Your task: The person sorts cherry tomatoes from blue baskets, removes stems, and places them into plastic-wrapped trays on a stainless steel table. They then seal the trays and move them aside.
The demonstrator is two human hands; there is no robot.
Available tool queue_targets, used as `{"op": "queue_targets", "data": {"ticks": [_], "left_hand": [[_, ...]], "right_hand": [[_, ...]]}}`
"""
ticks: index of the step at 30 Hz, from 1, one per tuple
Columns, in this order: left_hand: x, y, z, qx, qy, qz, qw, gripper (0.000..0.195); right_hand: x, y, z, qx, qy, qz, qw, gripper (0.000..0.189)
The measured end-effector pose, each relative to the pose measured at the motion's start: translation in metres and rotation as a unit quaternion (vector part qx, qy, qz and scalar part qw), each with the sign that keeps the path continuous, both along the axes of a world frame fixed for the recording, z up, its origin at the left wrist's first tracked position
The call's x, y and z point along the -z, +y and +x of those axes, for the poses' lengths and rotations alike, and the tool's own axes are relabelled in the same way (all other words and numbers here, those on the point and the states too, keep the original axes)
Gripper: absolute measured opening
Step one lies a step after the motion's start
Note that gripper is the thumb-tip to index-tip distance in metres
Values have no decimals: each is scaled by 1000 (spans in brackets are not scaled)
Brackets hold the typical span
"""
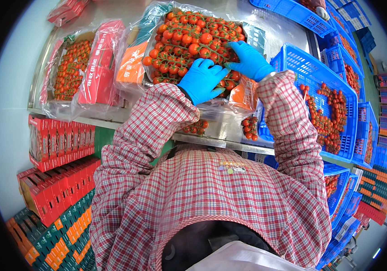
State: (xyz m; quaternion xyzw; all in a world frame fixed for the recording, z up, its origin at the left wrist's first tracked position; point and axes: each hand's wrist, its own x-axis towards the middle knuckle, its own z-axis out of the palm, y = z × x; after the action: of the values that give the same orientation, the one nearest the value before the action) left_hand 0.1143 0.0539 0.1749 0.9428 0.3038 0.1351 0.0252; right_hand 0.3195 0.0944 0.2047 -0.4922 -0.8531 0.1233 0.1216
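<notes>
Both my hands wear blue gloves and rest on vine cherry tomatoes heaped in an orange and green carton lined with clear plastic film. My left hand lies over the front of the heap, fingers bent; whether it grips a tomato cannot be told. My right hand reaches in from the right side, thumb and fingers spread around the tomatoes, its hold unclear. The fingertips of both hands come close together. Small tomato bunches lie on the metal table near its front edge, one below my left hand, another below my right sleeve.
A red carton of tomatoes in film stands at the left. Blue plastic crates with tomato bunches line the right. Stacked red cartons and green-orange cartons stand lower left. Another person's gloved hand is at a crate, top right.
</notes>
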Motion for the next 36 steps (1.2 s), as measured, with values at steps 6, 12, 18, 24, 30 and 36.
{"op": "queue_targets", "data": {"ticks": [6,12,18,24,30,36], "left_hand": [[-2,-6,3,-12,-10,-5,1000,50],[-11,-3,-26,-37,-222,16,974,24],[-7,50,-63,-100,-172,53,979,21],[-6,51,-72,-118,-125,92,981,21],[-15,58,-75,-114,-111,23,987,27],[-9,33,-90,-146,-166,-6,975,31]], "right_hand": [[-9,9,-7,13,-217,-1,976,51],[-22,4,-36,48,-121,150,980,44],[9,6,-56,21,-25,145,989,53],[16,-1,-49,-4,-7,99,995,47],[21,3,-49,-6,-72,183,980,43],[8,-21,-40,9,63,218,974,43]]}}
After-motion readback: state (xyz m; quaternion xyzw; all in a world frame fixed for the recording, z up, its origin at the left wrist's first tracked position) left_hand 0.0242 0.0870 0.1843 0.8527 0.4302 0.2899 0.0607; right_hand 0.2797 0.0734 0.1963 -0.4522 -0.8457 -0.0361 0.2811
